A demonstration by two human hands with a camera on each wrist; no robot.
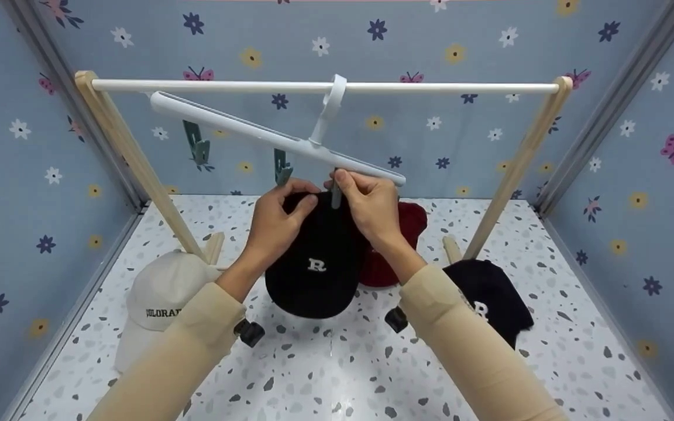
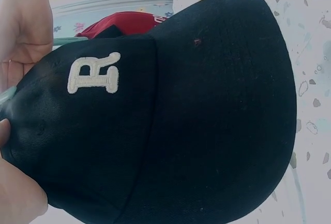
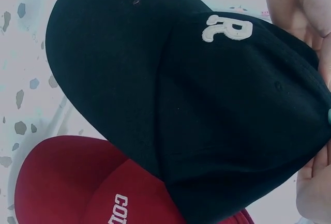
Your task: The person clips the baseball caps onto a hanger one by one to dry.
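Observation:
A black cap (image 1: 313,286) with a white R hangs brim down below a tilted white hanger (image 1: 243,128). My left hand (image 1: 272,222) grips the top of its crown between thumb and fingers. With thumb and fingers, my right hand (image 1: 375,207) pinches a grey-green clip (image 1: 336,199) under the hanger's lower right part, at the crown's top. In the left wrist view the cap (image 2: 222,105) fills most of the picture; the clip's bite on the fabric is largely hidden by fingers. Two other green clips (image 1: 199,149) hang along the hanger's left side.
The hanger hooks over a white rod (image 1: 208,86) on a wooden frame (image 1: 518,169). A red cap (image 1: 412,225) is behind the black one; what supports it is hidden. A cream cap (image 1: 161,286) lies at left, a dark navy cap (image 1: 489,286) at right, on the speckled floor (image 1: 313,374).

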